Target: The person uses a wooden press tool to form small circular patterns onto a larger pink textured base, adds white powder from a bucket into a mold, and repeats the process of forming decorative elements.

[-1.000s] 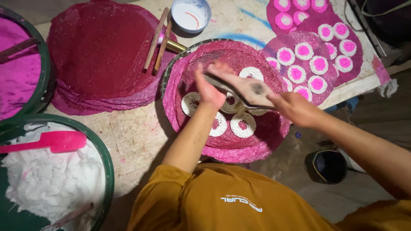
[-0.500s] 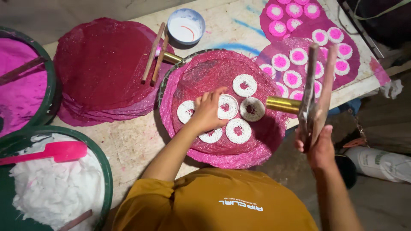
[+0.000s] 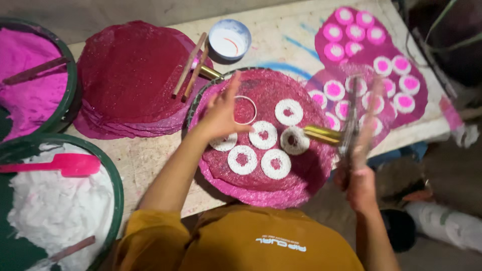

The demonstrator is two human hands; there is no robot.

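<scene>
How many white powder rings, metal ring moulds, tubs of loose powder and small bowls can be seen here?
White powder rings: 6
Metal ring mould: 1
Tubs of loose powder: 2
Small bowl: 1
Total: 10

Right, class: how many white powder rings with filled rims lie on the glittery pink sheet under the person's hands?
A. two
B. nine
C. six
C: six white powder rings lie on the glittery pink sheet, beside an empty metal ring mould at the left hand.

Left of the left hand: stacked dark red discs [image 3: 128,80], green tub of pink powder [image 3: 30,75], tub of white powder [image 3: 55,206] holding a pink scoop [image 3: 65,164]. Above it, small white bowl [image 3: 229,39].
</scene>
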